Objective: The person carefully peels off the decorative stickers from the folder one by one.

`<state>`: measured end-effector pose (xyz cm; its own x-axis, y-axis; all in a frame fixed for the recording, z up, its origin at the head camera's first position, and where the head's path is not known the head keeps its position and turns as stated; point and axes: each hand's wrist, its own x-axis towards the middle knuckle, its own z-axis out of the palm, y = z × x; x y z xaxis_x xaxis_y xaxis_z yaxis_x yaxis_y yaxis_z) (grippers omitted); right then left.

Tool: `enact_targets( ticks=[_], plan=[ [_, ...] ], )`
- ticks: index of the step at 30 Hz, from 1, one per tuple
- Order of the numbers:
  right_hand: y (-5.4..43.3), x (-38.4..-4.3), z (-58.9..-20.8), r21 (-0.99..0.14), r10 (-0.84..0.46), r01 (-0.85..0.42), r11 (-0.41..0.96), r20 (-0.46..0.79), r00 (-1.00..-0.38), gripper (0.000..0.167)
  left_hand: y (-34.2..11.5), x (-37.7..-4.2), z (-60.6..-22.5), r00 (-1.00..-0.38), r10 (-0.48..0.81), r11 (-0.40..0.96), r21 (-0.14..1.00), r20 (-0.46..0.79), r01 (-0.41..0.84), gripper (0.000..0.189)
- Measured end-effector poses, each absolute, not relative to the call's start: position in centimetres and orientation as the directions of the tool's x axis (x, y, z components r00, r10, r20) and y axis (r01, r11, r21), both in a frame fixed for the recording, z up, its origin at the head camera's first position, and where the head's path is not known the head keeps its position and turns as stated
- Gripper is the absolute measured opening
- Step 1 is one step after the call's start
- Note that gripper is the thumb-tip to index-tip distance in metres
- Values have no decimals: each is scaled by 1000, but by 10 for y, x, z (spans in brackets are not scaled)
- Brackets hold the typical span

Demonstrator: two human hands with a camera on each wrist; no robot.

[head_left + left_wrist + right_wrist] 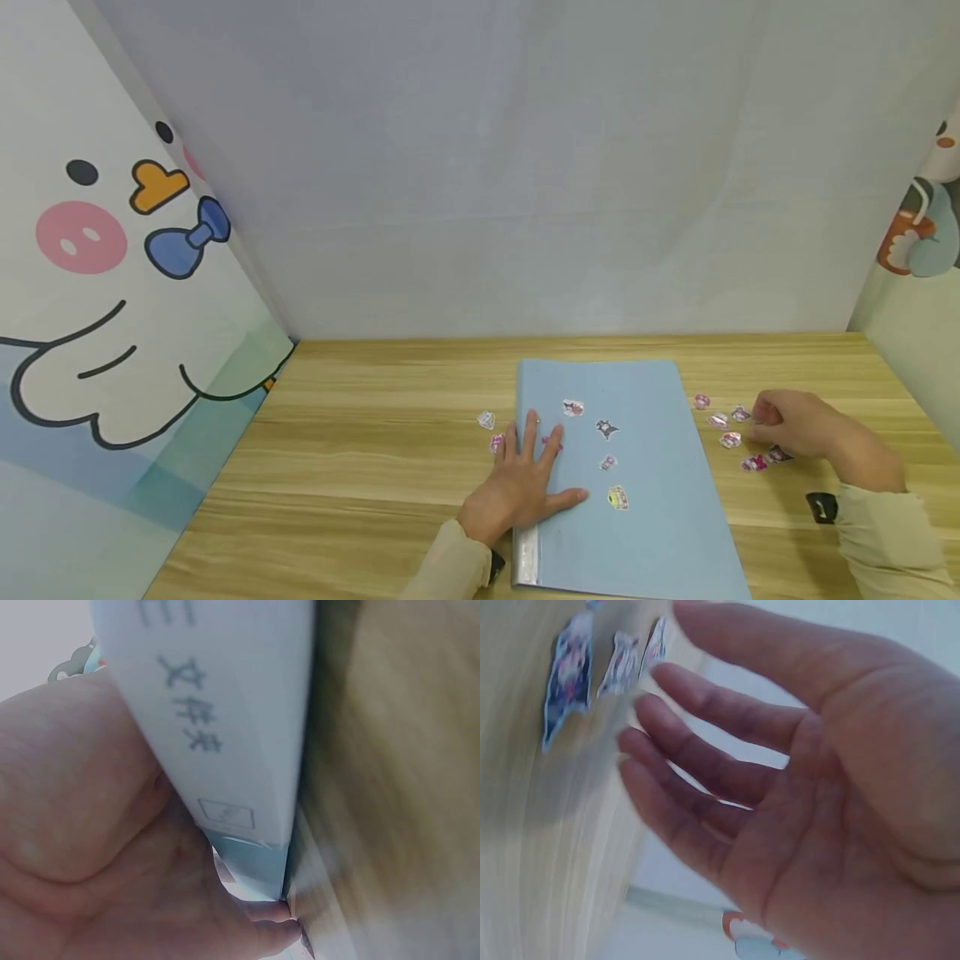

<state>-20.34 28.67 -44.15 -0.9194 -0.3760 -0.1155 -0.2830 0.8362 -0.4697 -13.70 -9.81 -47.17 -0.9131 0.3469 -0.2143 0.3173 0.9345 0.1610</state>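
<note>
Stickers [731, 440], small and cut to cartoon shapes, lie on and around a light blue folder [652, 533], which rests closed on a wood-grain table [360, 467]. Five sit apart from one another on the folder's cover: a red-and-white one [573, 407] toward its far edge, then a dark one [607, 429], a little pink one [607, 462], a yellow one [617, 498] nearest the person, and another pink piece [552, 443] partly covered by the left hand [517, 487]. That hand lies with fingers spread over the folder's left edge, along the spine [527, 557], gripping nothing; its spread seems meant to keep the folder from sliding. Two stickers lie just off that left edge. At least six more form a loose cluster beyond the folder's right edge, probably for easy reach by the right hand [798, 429], which hangs over them. Its fingers curve loosely, the thumb apart from them in the wrist view, with nothing visible between. Both hands are well apart, on opposite sides of the folder
</note>
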Motion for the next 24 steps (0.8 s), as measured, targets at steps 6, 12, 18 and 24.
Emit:
enact_targets(
  ticks=[6,12,18,24],
  plan=[
    [263,-205,-447,-457,-411,-356,815,-22,-912,36,-99,-136,-470,-913,347,933,181,-214,312,93],
    [233,-199,-453,-493,-457,-397,774,-3,-889,55,-99,-136,-469,-912,348,932,182,-215,313,93],
    [207,-192,-460,-498,-490,-414,762,-25,-871,68,-99,-135,-469,-914,345,933,184,-213,309,93],
    [194,-184,-463,-495,-492,-397,773,-72,-868,75,-98,-134,-469,-918,340,935,174,-204,308,93]
  ],
)
